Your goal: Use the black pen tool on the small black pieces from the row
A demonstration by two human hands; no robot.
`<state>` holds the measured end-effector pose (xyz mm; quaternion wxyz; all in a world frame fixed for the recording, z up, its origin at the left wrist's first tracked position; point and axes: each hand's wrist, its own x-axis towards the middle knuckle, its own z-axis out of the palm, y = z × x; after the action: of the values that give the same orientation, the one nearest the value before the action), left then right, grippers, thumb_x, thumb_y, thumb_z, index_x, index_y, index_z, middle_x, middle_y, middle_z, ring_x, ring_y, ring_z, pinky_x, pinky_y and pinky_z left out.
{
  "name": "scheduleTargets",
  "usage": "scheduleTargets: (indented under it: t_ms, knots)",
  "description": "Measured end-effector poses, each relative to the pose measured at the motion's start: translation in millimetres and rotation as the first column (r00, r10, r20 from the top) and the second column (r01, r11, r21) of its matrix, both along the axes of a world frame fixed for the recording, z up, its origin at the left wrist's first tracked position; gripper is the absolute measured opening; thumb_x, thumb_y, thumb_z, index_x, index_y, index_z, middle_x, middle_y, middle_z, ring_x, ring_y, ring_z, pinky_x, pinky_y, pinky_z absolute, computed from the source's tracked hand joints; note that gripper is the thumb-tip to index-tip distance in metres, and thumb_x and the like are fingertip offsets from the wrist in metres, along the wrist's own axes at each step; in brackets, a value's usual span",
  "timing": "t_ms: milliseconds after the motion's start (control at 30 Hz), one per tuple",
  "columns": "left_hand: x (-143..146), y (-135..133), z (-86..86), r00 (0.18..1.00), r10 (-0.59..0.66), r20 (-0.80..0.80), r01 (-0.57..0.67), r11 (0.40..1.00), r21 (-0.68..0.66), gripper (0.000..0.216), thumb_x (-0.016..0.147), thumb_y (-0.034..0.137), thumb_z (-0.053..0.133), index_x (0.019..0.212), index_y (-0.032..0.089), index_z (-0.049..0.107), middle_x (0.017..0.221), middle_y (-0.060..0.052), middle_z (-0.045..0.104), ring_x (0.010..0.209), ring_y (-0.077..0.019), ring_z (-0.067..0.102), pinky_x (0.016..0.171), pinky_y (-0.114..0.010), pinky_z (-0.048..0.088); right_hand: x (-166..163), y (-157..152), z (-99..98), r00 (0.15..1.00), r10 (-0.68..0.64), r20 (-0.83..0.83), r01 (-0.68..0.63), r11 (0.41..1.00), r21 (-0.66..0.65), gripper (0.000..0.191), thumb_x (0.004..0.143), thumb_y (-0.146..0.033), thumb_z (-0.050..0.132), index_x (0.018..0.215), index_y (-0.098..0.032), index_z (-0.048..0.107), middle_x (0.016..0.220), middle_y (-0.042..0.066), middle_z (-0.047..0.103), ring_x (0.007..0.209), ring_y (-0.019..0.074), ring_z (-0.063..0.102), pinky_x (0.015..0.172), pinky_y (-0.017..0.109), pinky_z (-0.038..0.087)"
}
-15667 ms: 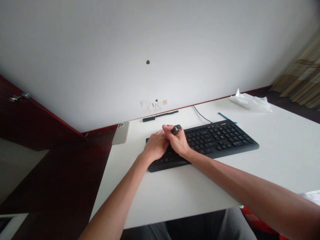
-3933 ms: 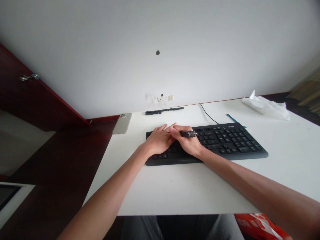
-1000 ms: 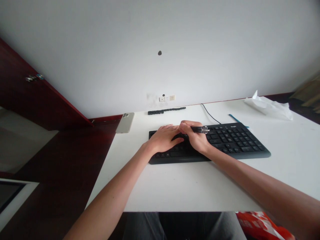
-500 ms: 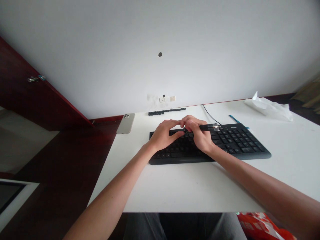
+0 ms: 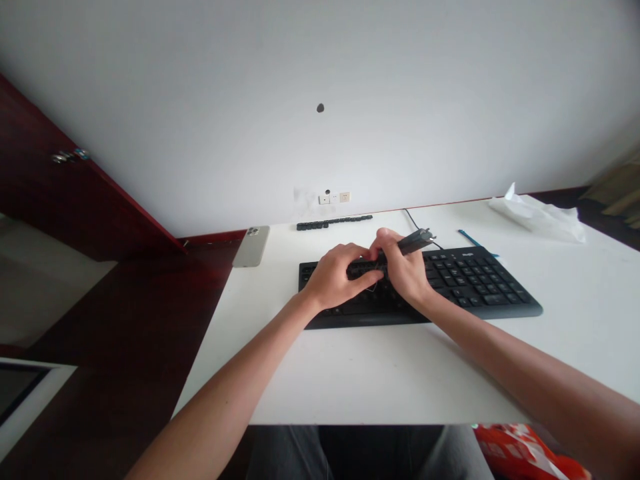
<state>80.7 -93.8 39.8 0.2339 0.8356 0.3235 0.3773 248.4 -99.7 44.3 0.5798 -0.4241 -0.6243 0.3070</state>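
A black keyboard lies on the white table. My right hand is closed around the black handle of a keycap puller. The handle slants up to the right, with small prongs at its upper end. Thin wire from its lower end shows just above the keys. My left hand curves over the left half of the keyboard, thumb and forefinger pinching in at the puller's lower end. My fingers hide the exact contact there and the keys underneath.
Loose black keycaps stand in a row near the wall. A phone lies at the left edge. Behind the keyboard are a cable and a thin blue stick. White plastic wrapping rests at the back right.
The puller has tipped so that its pronged end is higher. My left hand has shifted slightly right and nearer to me, with its wire showing below my left thumb.
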Motion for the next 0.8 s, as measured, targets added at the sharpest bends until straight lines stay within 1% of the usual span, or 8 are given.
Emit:
scheduleTargets:
  t_ms: [100, 233, 367, 433, 500, 600, 667, 800]
  knots:
    - [1.1, 2.1, -4.2, 0.999, 0.033, -0.008, -0.033, 0.999, 0.015, 0.023, 0.09, 0.041, 0.072, 0.1, 0.022, 0.065, 0.098, -0.004, 0.072, 0.092, -0.0215, 0.065, 0.086, -0.036, 0.05, -1.2, -0.3, -0.4, 0.999, 0.041, -0.018, -0.042, 0.999, -0.035, 0.055, 0.099, -0.062, 0.052, 0.064, -0.02, 0.059, 0.068, 0.002, 0.058, 0.071, 0.0171, 0.058, 0.07, 0.031, 0.046]
    - [-0.7, 4.7, -5.0, 0.998, 0.05, 0.031, -0.05, 0.999, -0.011, 0.019, 0.09, 0.039, 0.072, 0.092, 0.021, 0.067, 0.096, -0.004, 0.073, 0.091, -0.0211, 0.066, 0.085, -0.035, 0.05, 2.1, 4.5, -1.0, 0.989, 0.146, -0.03, -0.148, 0.986, -0.081, 0.049, 0.097, -0.063, 0.055, 0.074, -0.02, 0.06, 0.075, 0.003, 0.061, 0.076, 0.0181, 0.06, 0.072, 0.031, 0.049]
    - [-9.1, 13.2, -3.2, 0.987, 0.057, 0.15, -0.036, 0.989, -0.141, 0.023, 0.094, 0.042, 0.066, 0.086, 0.02, 0.067, 0.086, -0.002, 0.071, 0.084, -0.0179, 0.064, 0.082, -0.031, 0.049, 12.3, 17.2, -5.7, 0.941, 0.337, -0.005, -0.335, 0.934, -0.123, 0.041, 0.091, -0.06, 0.066, 0.104, -0.022, 0.062, 0.092, 0.004, 0.067, 0.089, 0.0212, 0.065, 0.082, 0.035, 0.053]
    - [-15.9, 21.6, -4.4, 0.96, 0.087, 0.268, -0.025, 0.973, -0.228, 0.03, 0.096, 0.046, 0.062, 0.083, 0.019, 0.065, 0.082, -0.002, 0.068, 0.081, -0.0164, 0.063, 0.081, -0.029, 0.049, 17.7, 23.5, -9.5, 0.938, 0.33, 0.103, -0.313, 0.938, -0.152, 0.046, 0.087, -0.057, 0.071, 0.116, -0.022, 0.062, 0.097, 0.005, 0.068, 0.092, 0.022, 0.065, 0.082, 0.035, 0.054]
    - [-23.4, 31.3, -7.2, 0.912, 0.162, 0.376, -0.038, 0.948, -0.317, 0.035, 0.096, 0.05, 0.06, 0.08, 0.018, 0.063, 0.08, -0.003, 0.066, 0.08, -0.0154, 0.061, 0.079, -0.028, 0.049, 22.5, 27.9, -12.2, 0.917, 0.275, 0.289, -0.238, 0.959, -0.156, 0.041, 0.087, -0.053, 0.073, 0.113, -0.023, 0.067, 0.098, 0.005, 0.07, 0.09, 0.0218, 0.064, 0.081, 0.036, 0.053]
    - [-34.5, 44.0, -12.3, 0.847, 0.278, 0.452, -0.068, 0.902, -0.426, 0.042, 0.095, 0.055, 0.058, 0.077, 0.018, 0.062, 0.077, -0.003, 0.064, 0.076, -0.0141, 0.06, 0.075, -0.026, 0.048, 28.5, 30.3, -12.0, 0.813, 0.255, 0.523, -0.212, 0.967, -0.142, 0.026, 0.089, -0.049, 0.069, 0.097, -0.025, 0.075, 0.1, 0.005, 0.074, 0.089, 0.0221, 0.065, 0.083, 0.038, 0.053]
    - [-41.9, 50.6, -15.3, 0.824, 0.314, 0.472, -0.069, 0.882, -0.466, 0.042, 0.094, 0.056, 0.06, 0.076, 0.018, 0.062, 0.077, -0.003, 0.064, 0.074, -0.0135, 0.059, 0.073, -0.026, 0.047, 31.8, 30.3, -9.8, 0.758, 0.286, 0.586, -0.244, 0.958, -0.152, 0.022, 0.089, -0.046, 0.069, 0.093, -0.027, 0.076, 0.1, 0.003, 0.075, 0.092, 0.0228, 0.067, 0.084, 0.038, 0.053]
    - [-61.3, 64.3, -22.4, 0.788, 0.339, 0.514, -0.041, 0.862, -0.505, 0.038, 0.09, 0.056, 0.066, 0.084, 0.018, 0.065, 0.082, -0.003, 0.066, 0.077, -0.0133, 0.061, 0.075, -0.026, 0.048, 36.9, 30.4, -6.1, 0.694, 0.338, 0.636, -0.305, 0.938, -0.166, 0.018, 0.087, -0.042, 0.071, 0.097, -0.029, 0.078, 0.1, 0.001, 0.077, 0.094, 0.0232, 0.07, 0.086, 0.038, 0.054]
